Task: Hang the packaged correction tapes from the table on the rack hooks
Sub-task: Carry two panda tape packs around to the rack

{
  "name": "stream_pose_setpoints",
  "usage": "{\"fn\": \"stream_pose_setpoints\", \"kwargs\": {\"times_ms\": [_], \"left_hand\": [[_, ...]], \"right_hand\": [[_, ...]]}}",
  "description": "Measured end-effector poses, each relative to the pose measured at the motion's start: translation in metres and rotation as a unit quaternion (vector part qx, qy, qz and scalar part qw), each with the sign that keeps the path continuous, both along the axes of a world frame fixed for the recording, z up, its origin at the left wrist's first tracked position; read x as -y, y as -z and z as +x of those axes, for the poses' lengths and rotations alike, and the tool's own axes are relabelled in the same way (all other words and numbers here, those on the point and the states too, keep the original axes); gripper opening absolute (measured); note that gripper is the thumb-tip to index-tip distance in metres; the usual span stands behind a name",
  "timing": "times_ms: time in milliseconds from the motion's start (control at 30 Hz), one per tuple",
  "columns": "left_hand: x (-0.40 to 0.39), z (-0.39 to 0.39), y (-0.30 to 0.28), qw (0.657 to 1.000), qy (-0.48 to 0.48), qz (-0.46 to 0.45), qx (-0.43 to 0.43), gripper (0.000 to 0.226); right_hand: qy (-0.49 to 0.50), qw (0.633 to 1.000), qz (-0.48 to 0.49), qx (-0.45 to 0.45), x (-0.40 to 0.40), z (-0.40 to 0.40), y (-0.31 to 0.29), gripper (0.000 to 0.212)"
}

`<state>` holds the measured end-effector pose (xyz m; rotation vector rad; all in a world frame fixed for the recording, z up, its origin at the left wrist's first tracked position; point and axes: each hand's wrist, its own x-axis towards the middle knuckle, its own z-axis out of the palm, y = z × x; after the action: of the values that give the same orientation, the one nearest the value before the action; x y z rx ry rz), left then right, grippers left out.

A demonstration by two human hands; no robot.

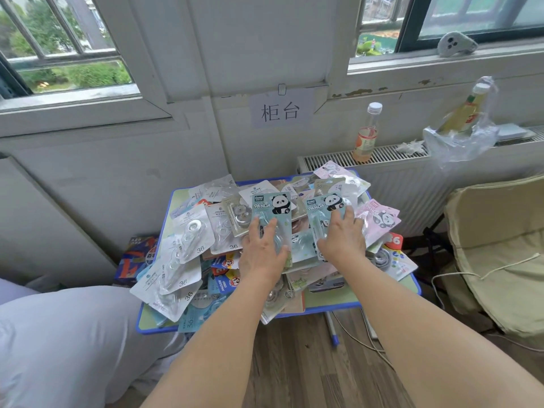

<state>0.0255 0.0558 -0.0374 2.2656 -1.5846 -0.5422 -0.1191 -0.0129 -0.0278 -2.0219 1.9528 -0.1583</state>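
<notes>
Both hands lie fingers spread on the heap: left hand (260,248) flat on one blue panda pack (272,213), right hand (343,240) on its twin (325,212), atop the table (332,304). Pinch each card's top edge, lift clear, keep hang holes free. No rack visible.

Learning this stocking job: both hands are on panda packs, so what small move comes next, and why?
Probably curl the fingers and lift both packs. The left hand rests on one blue panda pack, the right hand on another, both lying atop the heap; no rack shows here.
</notes>
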Motion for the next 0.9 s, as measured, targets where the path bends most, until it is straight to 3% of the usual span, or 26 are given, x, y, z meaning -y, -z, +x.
{"fn": "stream_pose_setpoints", "kwargs": {"times_ms": [500, 900], "left_hand": [[0.023, -0.038, -0.016, 0.975, 0.221, -0.027, -0.001, 0.064], [-0.033, -0.126, -0.008, 0.895, 0.446, -0.022, 0.003, 0.066]], "right_hand": [[0.213, 0.977, -0.018, -0.003, -0.058, -0.056, -0.013, 0.056], [0.454, 0.891, -0.02, -0.017, -0.196, -0.122, -0.017, 0.053]]}}
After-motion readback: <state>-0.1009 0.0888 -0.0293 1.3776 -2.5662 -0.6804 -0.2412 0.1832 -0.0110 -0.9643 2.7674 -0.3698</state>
